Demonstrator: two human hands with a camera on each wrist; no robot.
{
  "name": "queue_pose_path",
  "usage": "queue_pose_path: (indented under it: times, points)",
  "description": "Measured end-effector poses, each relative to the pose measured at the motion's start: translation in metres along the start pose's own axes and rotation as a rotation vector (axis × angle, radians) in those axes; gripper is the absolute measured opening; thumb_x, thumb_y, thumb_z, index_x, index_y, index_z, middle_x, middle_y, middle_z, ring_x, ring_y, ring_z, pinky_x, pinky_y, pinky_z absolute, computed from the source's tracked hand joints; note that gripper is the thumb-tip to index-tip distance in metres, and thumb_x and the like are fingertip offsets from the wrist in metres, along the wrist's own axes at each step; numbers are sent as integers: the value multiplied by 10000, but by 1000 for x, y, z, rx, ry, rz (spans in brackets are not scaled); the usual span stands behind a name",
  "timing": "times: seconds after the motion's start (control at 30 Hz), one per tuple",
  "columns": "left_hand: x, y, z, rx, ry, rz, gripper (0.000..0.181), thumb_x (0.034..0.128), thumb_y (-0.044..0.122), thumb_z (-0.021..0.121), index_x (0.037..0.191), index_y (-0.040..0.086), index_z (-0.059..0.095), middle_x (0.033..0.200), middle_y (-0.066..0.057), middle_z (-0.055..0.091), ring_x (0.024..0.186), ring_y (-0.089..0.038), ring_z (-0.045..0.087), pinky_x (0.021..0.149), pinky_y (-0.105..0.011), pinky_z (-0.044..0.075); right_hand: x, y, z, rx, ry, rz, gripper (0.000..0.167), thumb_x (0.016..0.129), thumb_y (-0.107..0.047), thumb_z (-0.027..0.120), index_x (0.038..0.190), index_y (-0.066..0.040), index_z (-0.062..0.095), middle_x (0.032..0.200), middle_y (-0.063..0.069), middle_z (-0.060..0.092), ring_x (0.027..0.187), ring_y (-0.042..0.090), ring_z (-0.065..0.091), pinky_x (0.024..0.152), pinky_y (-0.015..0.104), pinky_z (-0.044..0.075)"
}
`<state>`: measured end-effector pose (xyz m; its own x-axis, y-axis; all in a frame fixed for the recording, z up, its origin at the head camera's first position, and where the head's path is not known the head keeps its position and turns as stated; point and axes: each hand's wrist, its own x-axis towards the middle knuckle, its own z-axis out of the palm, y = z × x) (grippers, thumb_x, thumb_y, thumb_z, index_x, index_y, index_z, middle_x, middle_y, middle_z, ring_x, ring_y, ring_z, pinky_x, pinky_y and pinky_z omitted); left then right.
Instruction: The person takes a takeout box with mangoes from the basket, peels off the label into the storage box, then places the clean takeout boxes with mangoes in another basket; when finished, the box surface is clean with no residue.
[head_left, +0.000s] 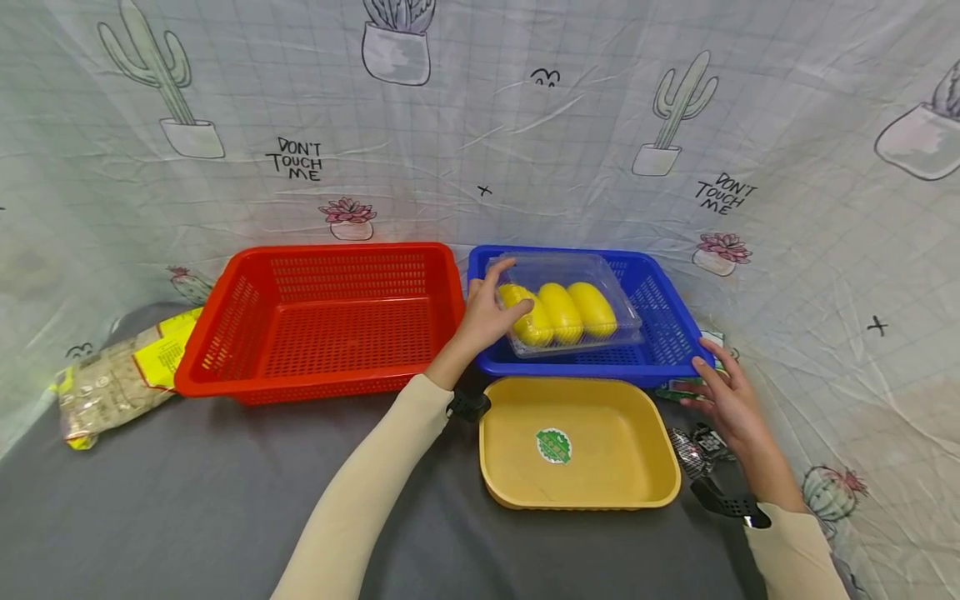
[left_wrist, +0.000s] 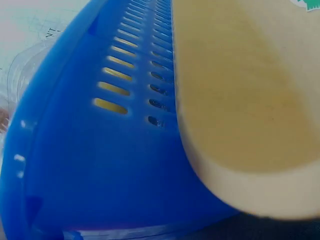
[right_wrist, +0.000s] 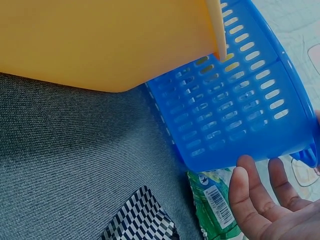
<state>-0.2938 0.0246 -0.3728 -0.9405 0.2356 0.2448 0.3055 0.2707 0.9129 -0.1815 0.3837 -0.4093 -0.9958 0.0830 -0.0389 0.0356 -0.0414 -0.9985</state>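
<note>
A clear plastic box with three yellow oval fruits inside lies tilted in the blue basket. My left hand reaches over the basket's left rim. Its spread thumb and index finger lie at the box's left end; the other fingers are mostly hidden. At the basket's right front corner, my right hand pinches the rim with thumb and index finger. In the right wrist view its other fingers stretch below the basket wall.
A red basket stands left of the blue one, beside a yellow-labelled bag. In front is a yellow tray with a green sticker. A checkered packet and a green packet lie at right. Patterned cloth hangs behind.
</note>
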Motion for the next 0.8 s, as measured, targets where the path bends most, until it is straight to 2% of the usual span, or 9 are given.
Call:
queue_pose_path:
  times: [0.23,0.37,0.53,0.63,0.7,0.73,0.8]
  points:
    - [6,1,4,-1,-68,11,689,906,233,690,1502,162,353,1234,-222,360,439,-163,530,490,-253,497,-1,0,1,-25,15,8,607,1011,-265,526,1550,-215,249,1011,-147,661,828,111,699,661,255,577]
    - [8,0,6,40,-91,6,688,907,245,689,1502,164,353,1272,-219,361,459,-150,494,494,-231,475,1,0,1,-38,8,-5,599,1010,-265,529,1544,-214,262,1032,-128,646,834,111,698,667,251,576]
    - [10,1,8,117,-133,13,691,905,269,682,1505,201,346,1278,-194,363,613,-163,456,536,-218,446,0,-1,0,-40,5,-3,600,1013,-258,526,1545,-206,254,1036,-130,642,836,110,697,665,251,576]
    - [11,0,9,151,-183,14,707,911,278,674,1518,210,317,1224,-178,365,662,-159,461,568,-226,462,-1,-1,1,-48,8,5,602,1015,-258,520,1547,-199,244,1032,-140,638,839,110,695,666,250,575]
    - [12,0,10,169,-213,7,717,917,288,669,1525,220,294,1216,-182,370,656,-199,511,604,-251,510,-1,-1,1,-59,15,8,606,1015,-266,518,1548,-196,238,1032,-146,632,840,109,696,665,247,574]
    - [12,0,11,180,-223,3,720,918,293,667,1526,225,288,1231,-186,380,724,-211,532,646,-268,533,-2,-1,2,-66,18,8,609,1015,-272,518,1549,-193,235,1028,-148,631,839,107,697,665,246,574]
    - [13,0,12,204,-233,-4,724,918,302,667,1529,233,284,1334,-200,391,966,-262,570,776,-330,564,-2,-2,2,-73,25,8,614,1014,-281,519,1551,-194,233,1026,-149,630,836,103,697,665,245,574]
